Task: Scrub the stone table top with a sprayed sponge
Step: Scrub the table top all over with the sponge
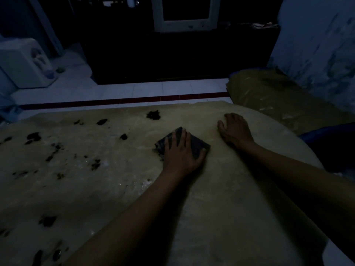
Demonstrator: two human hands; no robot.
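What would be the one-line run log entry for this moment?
step: scrubbing | left hand: pressing sponge flat on stone table top | right hand: resting on table, holds nothing | dark spots: remain, left side

A dark sponge (182,144) and dark specks lie on the stone table top (107,181).

- A dim room in a home, by the look of it.
- White floor tiles (107,91) with a dark red strip (123,101) run across the middle of the frame.
- At the left edge stands a pale water dispenser (25,62).
- At top centre a white-framed door panel (185,14) sits in a dark wall.
- A worn, stained pale wall (317,54) rises at upper right.
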